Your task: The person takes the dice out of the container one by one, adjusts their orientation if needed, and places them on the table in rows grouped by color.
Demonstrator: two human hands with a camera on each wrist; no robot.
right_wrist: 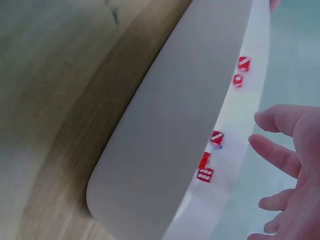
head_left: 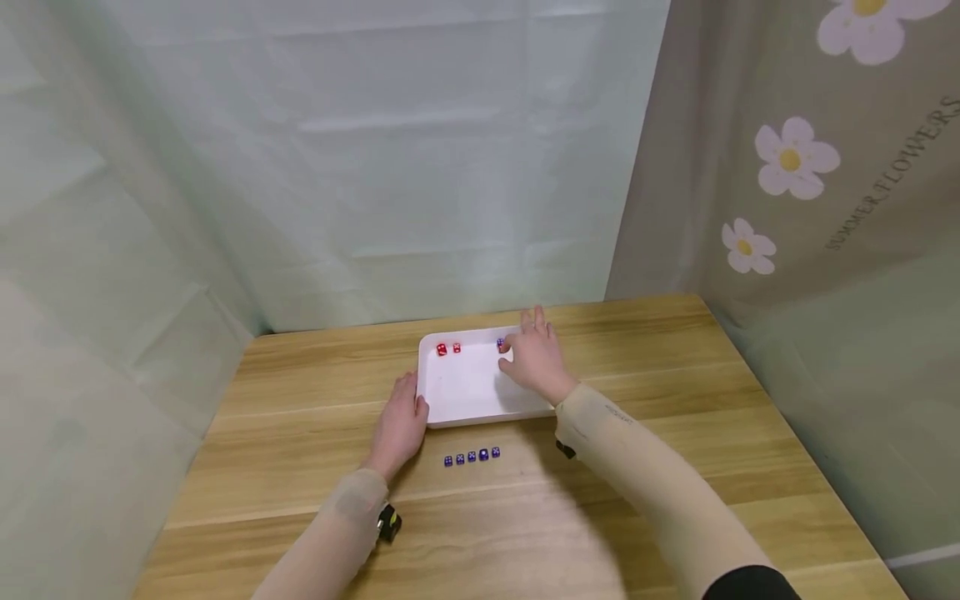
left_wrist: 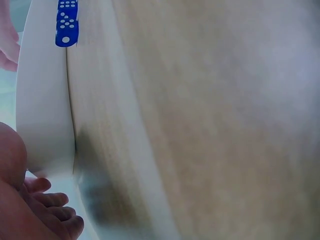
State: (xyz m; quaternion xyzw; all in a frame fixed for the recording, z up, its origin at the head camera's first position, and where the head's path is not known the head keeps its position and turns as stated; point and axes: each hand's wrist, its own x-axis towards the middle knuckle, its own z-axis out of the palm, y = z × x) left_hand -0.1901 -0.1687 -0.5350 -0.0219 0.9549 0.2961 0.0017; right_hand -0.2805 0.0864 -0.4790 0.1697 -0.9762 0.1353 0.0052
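A white tray (head_left: 457, 400) lies in the middle of the wooden table. Two red dice (head_left: 448, 348) sit at its far left inside, and one blue die (head_left: 500, 342) sits further right along the far wall. My right hand (head_left: 534, 354) hovers over the tray's far right part with fingers spread, holding nothing, just beside that blue die. In the right wrist view, several red dice (right_wrist: 216, 138) lie along the tray's wall (right_wrist: 165, 130), near my open fingers (right_wrist: 280, 155). My left hand (head_left: 403, 417) rests flat against the tray's front left corner.
A row of several blue dice (head_left: 471, 456) stands on the table (head_left: 675, 392) just in front of the tray; it also shows in the left wrist view as blue dice (left_wrist: 66, 22). Pale curtains close in the back and both sides.
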